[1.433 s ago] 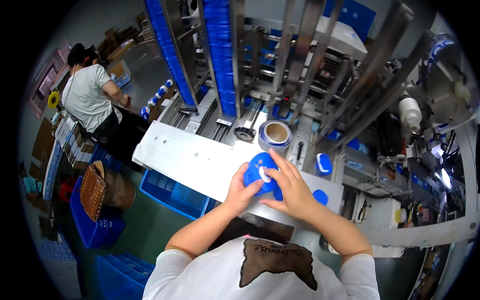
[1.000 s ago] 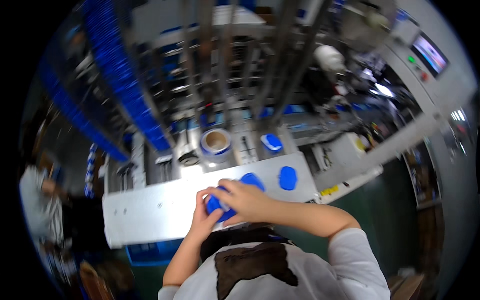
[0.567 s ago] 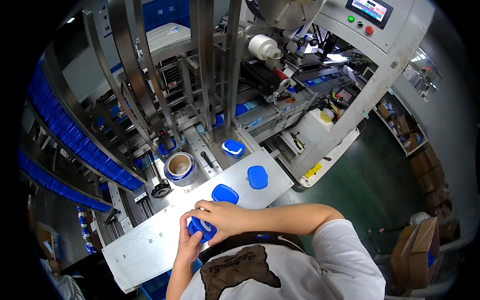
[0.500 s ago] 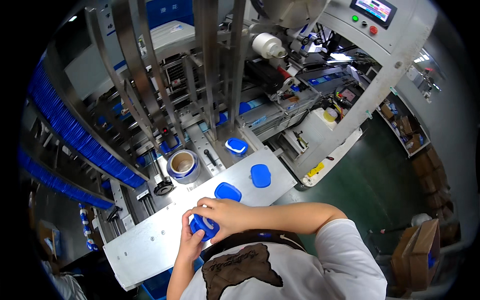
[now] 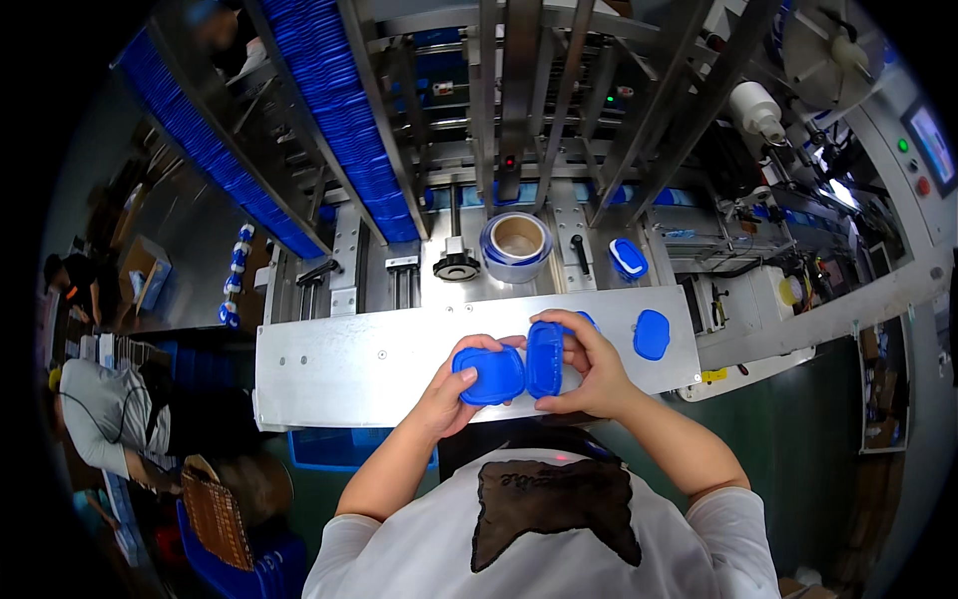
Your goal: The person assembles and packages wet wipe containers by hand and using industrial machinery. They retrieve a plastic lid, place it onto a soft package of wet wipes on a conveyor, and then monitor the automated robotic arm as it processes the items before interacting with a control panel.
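My left hand (image 5: 446, 396) grips a flat, rounded blue plastic lid (image 5: 493, 375), thumb on its top face. Close beside it, my right hand (image 5: 597, 371) holds a second blue plastic piece (image 5: 544, 357), turned on edge, between thumb and fingers. Both are held above the metal ledge (image 5: 329, 384). Behind my right fingers, another blue piece (image 5: 589, 318) is mostly hidden. A blue lid (image 5: 652, 334) lies flat on the ledge's right end. Beyond it, on the machine bed, sits a blue piece with a white patch (image 5: 628, 259).
A tape roll (image 5: 517, 240) and black knob (image 5: 456, 267) stand behind the ledge. Tall metal guides hold blue stacks (image 5: 344, 110). At the right is a control panel (image 5: 923, 150). A blue crate (image 5: 329, 449) sits below; a co-worker (image 5: 110, 404) is at the left.
My view has swung left. The hands, closed together around a blue piece with a white patch before, are now apart, each with its own blue piece.
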`<state>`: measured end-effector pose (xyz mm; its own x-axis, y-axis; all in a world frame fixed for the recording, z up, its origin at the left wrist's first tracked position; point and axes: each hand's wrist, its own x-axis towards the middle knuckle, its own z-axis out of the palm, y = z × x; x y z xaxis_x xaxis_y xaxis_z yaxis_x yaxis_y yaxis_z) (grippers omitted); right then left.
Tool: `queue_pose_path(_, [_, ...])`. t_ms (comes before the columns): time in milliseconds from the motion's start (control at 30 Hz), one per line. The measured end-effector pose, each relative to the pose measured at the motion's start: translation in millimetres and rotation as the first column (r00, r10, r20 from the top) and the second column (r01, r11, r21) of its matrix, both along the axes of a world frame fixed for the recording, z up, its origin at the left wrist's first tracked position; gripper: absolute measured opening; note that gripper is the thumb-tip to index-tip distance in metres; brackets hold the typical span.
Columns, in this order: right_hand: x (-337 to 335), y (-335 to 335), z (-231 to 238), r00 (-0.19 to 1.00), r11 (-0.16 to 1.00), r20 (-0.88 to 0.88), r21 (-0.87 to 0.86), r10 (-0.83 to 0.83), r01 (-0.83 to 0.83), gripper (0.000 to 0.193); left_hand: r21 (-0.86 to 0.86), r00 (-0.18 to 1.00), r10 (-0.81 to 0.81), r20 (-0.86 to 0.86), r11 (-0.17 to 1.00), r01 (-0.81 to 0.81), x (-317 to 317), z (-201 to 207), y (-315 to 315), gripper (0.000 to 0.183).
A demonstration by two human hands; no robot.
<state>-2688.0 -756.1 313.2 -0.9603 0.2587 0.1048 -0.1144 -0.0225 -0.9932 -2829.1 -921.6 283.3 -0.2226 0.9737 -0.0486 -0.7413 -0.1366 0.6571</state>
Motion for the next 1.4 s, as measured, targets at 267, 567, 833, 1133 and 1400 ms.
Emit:
queue_pose_path(267, [-2.0, 4.5, -9.3, 0.987, 0.981, -0.058, -0.134, -0.149, 0.14, 0.102, 0.0, 0.995, 0.095, 0.006, 0.995, -0.095, -12.4, -16.3, -22.4, 0.062])
queue_pose_path(567, [-20.1, -26.8, 2.1, 0.994, 0.676, -0.056, 0.736, 0.095, -0.023, 0.078, -0.129, 0.985, -0.034, -0.169, 0.992, 0.012, -1.7, -9.4, -15.2, 0.065])
queue_pose_path(833, [-9.9, -35.1, -3.5, 0.99, 0.575, -0.007, 0.814, 0.139, -0.075, 0.072, -0.267, 0.887, -0.025, -0.461, 0.957, -0.112, 5.8, -14.9, -38.7, 0.072])
queue_pose_path(1133, [21.5, 8.6, -12.1, 0.968, 0.877, 0.118, 0.458, -0.221, 0.144, 0.078, -0.06, 0.507, 0.313, -0.803, 0.804, -0.591, -67.6, -19.6, -103.8, 0.083])
queue_pose_path(1400, [28.2, 32.6, -21.9, 0.944, 0.946, 0.088, -0.027, -0.318, 0.322, 0.083, 0.241, 0.233, 0.954, -0.19, 0.276, -0.93, -155.4, 34.0, -221.0, 0.077])
